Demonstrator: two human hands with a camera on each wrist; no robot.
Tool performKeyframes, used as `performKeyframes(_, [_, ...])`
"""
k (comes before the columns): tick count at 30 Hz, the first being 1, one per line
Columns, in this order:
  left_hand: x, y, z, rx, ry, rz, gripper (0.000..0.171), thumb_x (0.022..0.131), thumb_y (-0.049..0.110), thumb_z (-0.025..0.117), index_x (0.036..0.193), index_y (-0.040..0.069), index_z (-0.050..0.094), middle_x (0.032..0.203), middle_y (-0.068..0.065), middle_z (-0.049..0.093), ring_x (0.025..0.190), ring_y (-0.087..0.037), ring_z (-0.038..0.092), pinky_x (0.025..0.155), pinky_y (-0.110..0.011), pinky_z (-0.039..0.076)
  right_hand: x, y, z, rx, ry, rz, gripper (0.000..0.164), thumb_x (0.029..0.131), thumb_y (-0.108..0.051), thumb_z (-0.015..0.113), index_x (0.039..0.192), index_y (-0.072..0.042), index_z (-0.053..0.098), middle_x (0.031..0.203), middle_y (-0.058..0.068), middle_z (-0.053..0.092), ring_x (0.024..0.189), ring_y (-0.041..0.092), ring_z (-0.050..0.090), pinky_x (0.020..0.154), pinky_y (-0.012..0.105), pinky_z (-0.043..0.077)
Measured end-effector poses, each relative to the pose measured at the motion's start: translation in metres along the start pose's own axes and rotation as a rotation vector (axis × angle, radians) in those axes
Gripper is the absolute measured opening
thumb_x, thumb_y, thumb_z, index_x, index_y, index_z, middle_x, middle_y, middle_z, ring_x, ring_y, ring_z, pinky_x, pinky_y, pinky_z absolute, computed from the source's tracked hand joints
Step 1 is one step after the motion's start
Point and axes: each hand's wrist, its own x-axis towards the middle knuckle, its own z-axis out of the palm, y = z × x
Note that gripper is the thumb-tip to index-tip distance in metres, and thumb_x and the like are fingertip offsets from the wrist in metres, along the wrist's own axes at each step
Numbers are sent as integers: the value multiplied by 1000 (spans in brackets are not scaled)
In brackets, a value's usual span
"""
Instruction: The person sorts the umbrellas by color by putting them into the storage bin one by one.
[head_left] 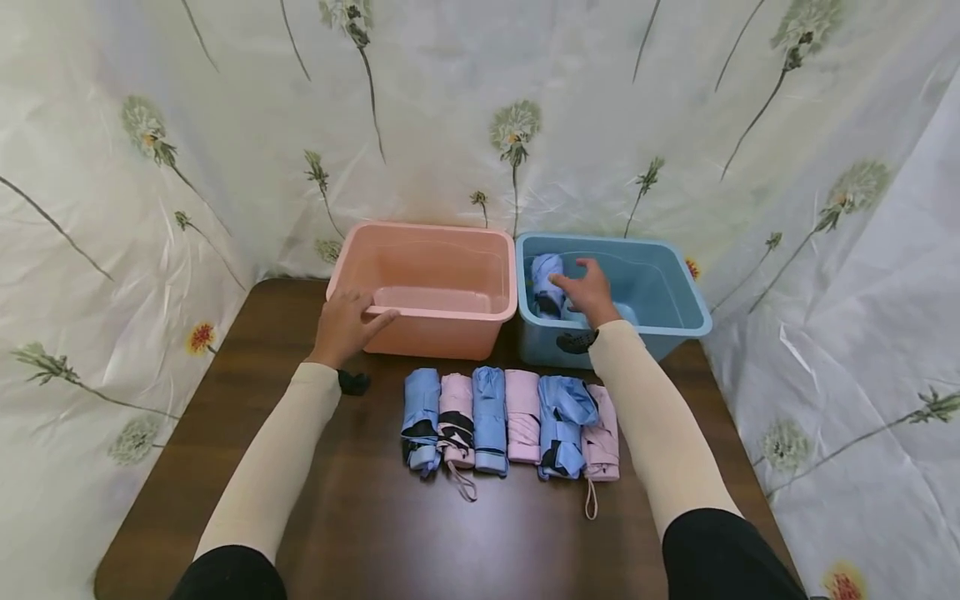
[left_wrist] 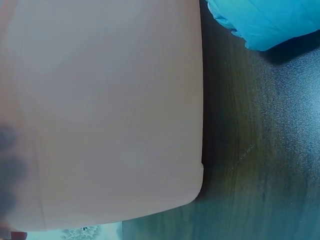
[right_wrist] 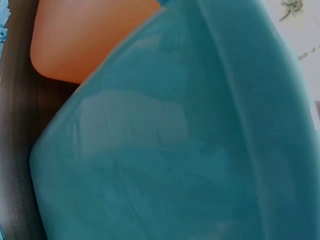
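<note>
binned umbrella (head_left: 546, 277): inside the blue bin (head_left: 684, 331), at its left end; long axis near to far, dark part nearest you.
your right grip (head_left: 588, 296): thumb and fingers spread beside it; contact unclear.
your left grip (head_left: 347, 327): loosely laid on the pink bin (head_left: 438, 336), at its near left rim.
row of six umbrellas (head_left: 489, 417): also near to far.
bench (head_left: 450, 542): dark, glossy wood.
room: dandelion-print sheeting (head_left: 435, 108) left, far and right.

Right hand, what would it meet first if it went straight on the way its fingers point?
The right hand would likely meet the rolled blue umbrella inside the blue bin first, though depth between them is unclear.
</note>
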Motion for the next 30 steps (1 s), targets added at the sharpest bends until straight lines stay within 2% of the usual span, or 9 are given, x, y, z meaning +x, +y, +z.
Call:
performKeyframes(6, [-15,0,2,2,0,-1,40,83,45,72,78,8,57,75,-8,53,75,-27,46,72,-47,39,-10,8,5,-1,45,-3,93,82,-61,64,151,-14,24,143,18,40,121,32,48,95,52,43])
performKeyframes(11, [-16,1,0,-5,27,0,43,84,47,71,79,6,59,79,-9,56,77,-28,48,73,-49,40,-12,7,6,39,77,-49,91,81,-65,63,148,-14,28,140,17,44,116,32,51,94,51,44])
performKeyframes(15, [-17,5,2,-10,4,-9,42,83,47,71,79,6,58,79,-9,56,77,-27,48,73,-47,40,-13,9,3,37,63,-69,92,80,-67,62,148,-14,29,137,16,45,116,31,51,94,49,45])
performKeyframes(22, [-3,12,10,-27,-30,1,45,85,50,68,83,5,60,82,-10,57,79,-27,49,73,-46,40,-15,11,-11,-12,98,-123,92,80,-69,60,147,-13,30,135,16,47,119,31,50,96,52,42])
performKeyframes(26, [1,9,5,-28,-61,-18,45,86,50,67,82,5,61,80,-9,55,78,-26,48,72,-45,40,-20,4,-12,-58,92,-147,90,82,-68,58,148,-13,31,139,16,46,125,31,47,99,54,39])
performKeyframes(30, [2,0,-4,-19,-62,-44,45,87,49,66,77,5,58,76,-9,52,76,-26,44,70,-44,37,-24,-6,-9,-42,78,-176,87,84,-66,58,147,-13,32,139,16,46,125,30,47,100,53,38])
